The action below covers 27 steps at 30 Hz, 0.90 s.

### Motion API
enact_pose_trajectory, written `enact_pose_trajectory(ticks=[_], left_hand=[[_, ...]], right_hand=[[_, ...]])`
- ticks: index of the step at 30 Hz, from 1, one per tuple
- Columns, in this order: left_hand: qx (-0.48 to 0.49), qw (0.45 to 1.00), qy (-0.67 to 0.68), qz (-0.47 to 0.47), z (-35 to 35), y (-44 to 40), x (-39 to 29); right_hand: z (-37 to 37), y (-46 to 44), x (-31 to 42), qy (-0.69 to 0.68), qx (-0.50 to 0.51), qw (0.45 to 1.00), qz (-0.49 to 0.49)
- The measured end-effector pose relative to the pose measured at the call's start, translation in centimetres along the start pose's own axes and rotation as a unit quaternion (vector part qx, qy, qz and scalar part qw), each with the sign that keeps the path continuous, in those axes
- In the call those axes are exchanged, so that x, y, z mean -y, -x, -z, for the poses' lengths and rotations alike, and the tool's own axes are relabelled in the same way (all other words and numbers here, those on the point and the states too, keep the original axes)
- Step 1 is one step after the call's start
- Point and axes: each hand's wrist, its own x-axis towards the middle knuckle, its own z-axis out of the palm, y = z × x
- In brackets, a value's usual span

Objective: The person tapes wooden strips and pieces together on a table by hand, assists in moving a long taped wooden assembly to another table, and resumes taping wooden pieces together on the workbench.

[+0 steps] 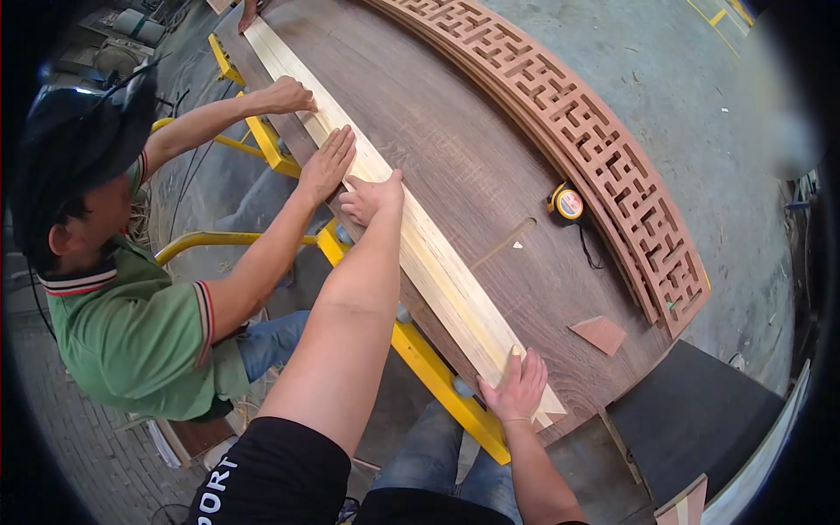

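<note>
A long pale wooden board [442, 262], seemingly of laminated strips, lies along the near edge of a brown wood-grain tabletop [437, 140]. My left hand [374, 196] is closed at the board's middle, its fingers curled by the near edge and its thumb across the top. Toward the board's near end, my right hand [516, 388] rests with fingers stretched over the top and thumb by the near edge. Beside my left hand, a co-worker's flat hand [329, 162] presses on the same board, and their other hand [291, 94] is curled on it farther up.
Curved lattice panels [612, 166] are stacked along the table's far side. A tape measure [567, 203] and a small angular offcut [600, 334] lie on the tabletop. Yellow supports [437, 385] run below the near edge. Another person's hand [248, 19] touches the board's far end.
</note>
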Motion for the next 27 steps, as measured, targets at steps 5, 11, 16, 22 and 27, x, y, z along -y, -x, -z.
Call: enact_pose_trajectory(ticks=[5,11,16,22,27], left_hand=[[-0.005,1.000,-0.006,-0.004,0.1,0.0,0.0],[-0.005,1.000,0.004,-0.006,0.0,0.2,0.2],[-0.040,0.999,0.006,-0.030,-0.7,0.1,0.8],[-0.042,0.997,0.020,-0.056,-0.9,0.5,1.3],[-0.027,0.996,0.016,-0.079,-1.1,-0.2,1.1]], right_hand=[[-0.2,-0.1,0.0,-0.003,-0.001,1.000,-0.002],[-0.1,0.0,0.0,0.008,-0.004,1.000,0.006],[0.1,-0.1,0.3,0.013,-0.009,1.000,0.009],[0.2,0.0,0.6,0.017,-0.001,1.000,-0.009],[0.5,-0.3,1.1,0.012,0.036,0.998,-0.048]])
